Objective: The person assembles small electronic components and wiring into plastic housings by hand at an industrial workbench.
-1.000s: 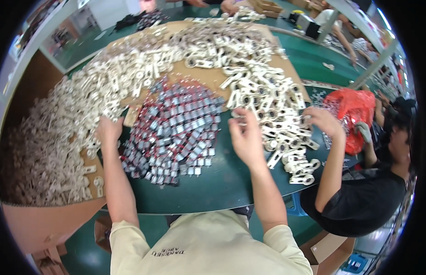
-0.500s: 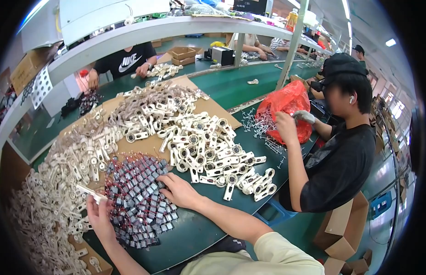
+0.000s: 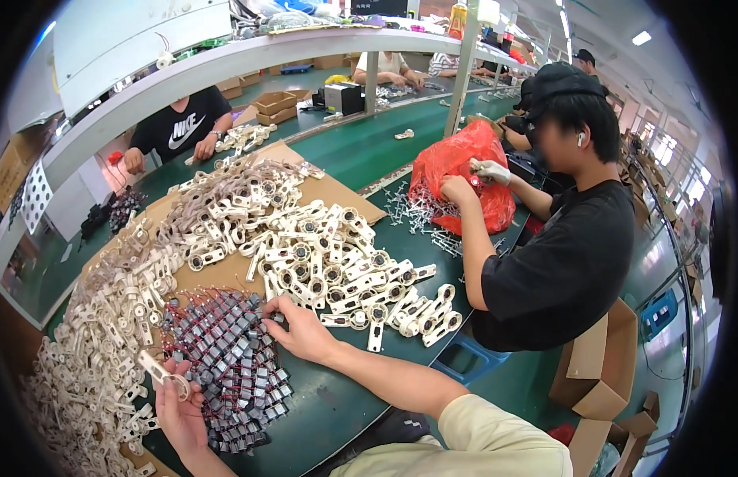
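Observation:
At the lower left, my left hand (image 3: 178, 417) grips a white plastic housing (image 3: 155, 368), a flat arm with a round ring at one end. The ring sits among my fingers and the arm points up and left. My right hand (image 3: 305, 334) pinches a small grey motor (image 3: 279, 318) between thumb and fingers, at the upper right edge of a heap of similar motors (image 3: 234, 370) with red wires. This heap lies between my two hands. Further right, white housings with dark round inserts (image 3: 333, 274) are piled on the green table.
A large mound of white housings (image 3: 91, 381) covers cardboard (image 3: 329, 191) on the left. To my right a co-worker in black (image 3: 567, 246) handles a red plastic bag (image 3: 456, 171) beside loose metal pieces (image 3: 416, 211). A metal shelf beam (image 3: 289, 48) spans overhead. Open cartons (image 3: 595, 362) stand right.
The whole view has swung, so the scene sits further left. My left hand has turned the housing, bringing its ring into sight. My right hand now shows a motor at its fingertips.

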`<state>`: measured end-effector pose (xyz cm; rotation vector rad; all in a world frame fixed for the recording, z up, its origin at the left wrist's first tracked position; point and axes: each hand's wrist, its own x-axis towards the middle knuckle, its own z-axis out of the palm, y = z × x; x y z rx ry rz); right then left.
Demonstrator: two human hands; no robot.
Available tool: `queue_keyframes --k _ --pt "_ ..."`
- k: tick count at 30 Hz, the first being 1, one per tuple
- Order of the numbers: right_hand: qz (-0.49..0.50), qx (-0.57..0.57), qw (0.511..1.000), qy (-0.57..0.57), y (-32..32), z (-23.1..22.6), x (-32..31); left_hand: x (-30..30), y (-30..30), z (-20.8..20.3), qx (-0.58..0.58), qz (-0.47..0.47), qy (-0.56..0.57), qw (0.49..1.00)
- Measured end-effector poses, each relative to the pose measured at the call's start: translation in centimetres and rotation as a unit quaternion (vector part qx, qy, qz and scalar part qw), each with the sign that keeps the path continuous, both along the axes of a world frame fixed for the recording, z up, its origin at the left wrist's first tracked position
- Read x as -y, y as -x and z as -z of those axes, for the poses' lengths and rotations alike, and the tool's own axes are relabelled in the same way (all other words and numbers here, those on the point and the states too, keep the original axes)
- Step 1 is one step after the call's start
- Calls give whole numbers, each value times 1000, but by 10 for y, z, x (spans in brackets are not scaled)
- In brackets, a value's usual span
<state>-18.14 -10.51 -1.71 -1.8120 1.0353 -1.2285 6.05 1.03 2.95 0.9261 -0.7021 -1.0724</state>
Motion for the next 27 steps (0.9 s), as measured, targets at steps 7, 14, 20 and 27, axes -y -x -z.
queue_keyframes --k 7,14,20,27 --pt "-3 -12 1000 14 5 -2 0 -3 18 -8 -53 52 -18 997" --pt "5 23 1000 14 5 -2 1 2 13 13 -2 28 51 998" --pt "-35 7 992 119 -2 0 -6 -8 30 -11 5 92 100 991" --pt "-64 45 996 43 -8 -2 -22 -8 26 7 54 36 100 993"
